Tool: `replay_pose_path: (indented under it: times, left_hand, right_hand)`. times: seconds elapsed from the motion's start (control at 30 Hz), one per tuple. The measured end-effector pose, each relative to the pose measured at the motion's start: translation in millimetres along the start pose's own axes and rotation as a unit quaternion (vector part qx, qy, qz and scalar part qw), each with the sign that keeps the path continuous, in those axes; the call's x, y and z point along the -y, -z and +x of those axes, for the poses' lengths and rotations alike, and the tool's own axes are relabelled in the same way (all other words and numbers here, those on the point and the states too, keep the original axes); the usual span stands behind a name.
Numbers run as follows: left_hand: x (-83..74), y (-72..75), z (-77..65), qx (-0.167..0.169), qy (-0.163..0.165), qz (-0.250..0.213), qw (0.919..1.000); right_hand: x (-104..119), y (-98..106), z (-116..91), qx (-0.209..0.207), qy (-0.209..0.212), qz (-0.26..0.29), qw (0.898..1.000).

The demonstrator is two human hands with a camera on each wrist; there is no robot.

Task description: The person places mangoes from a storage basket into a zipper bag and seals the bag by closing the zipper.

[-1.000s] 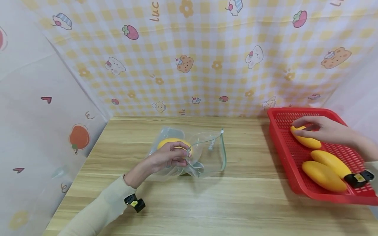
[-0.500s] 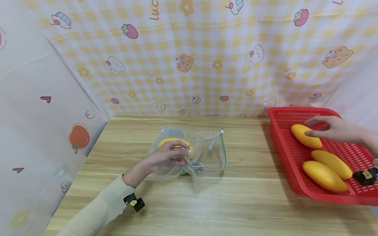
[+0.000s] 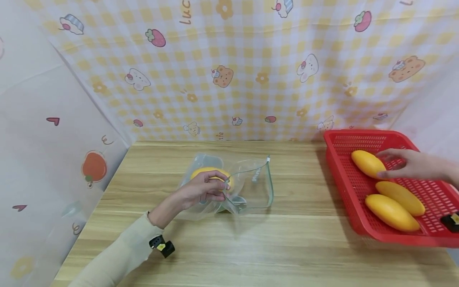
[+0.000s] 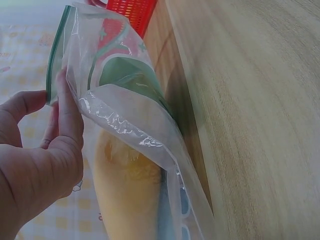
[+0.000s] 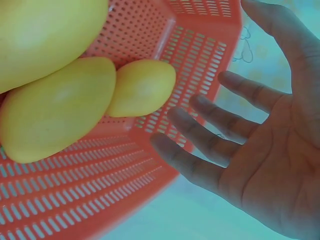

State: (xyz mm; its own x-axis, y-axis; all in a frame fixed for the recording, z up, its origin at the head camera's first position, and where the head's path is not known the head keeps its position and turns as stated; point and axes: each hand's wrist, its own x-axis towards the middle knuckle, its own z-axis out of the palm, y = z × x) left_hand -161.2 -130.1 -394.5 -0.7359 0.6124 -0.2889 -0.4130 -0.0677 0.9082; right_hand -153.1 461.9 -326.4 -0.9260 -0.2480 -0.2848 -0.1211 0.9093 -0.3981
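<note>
Just left of the right hand point(image 3: 410, 164), loosely spread and empty, the farthest yellow fruit point(image 3: 367, 163) is laid slantwise in the red basket point(image 3: 405, 240); the clear bag point(image 3: 255, 186) is pinched by the farther left hand point(image 3: 201, 189).

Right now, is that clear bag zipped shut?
No, the head view shows the bag with its mouth gaping while the left hand pinches one edge.
</note>
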Motion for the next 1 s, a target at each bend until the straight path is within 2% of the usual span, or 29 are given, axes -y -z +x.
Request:
replay_pose_path:
  times: [0.23, 0.33, 0.63, 1.0]
  left_hand:
    - [0.0, -0.3, 0.6, 0.001, 0.004, 0.0, 1.0]
    - [0.0, -0.7, 1.5, 0.003, 0.004, 0.0, 1.0]
    - [-0.5, -0.5, -0.3, 0.006, 0.004, -0.005, 1.0]
    - [1.1, 2.1, 0.5, 0.008, 0.003, 0.0, 1.0]
  right_hand:
    - [-6, -7, -8, 0.005, -0.009, -0.002, 1.0]
    - [-7, -12, -14, 0.021, -0.009, 0.001, 1.0]
    - [-3, -26, -22, 0.07, 0.024, 0.0, 0.997]
    - [-1, -41, -30, 0.126, 0.027, 0.0, 0.992]
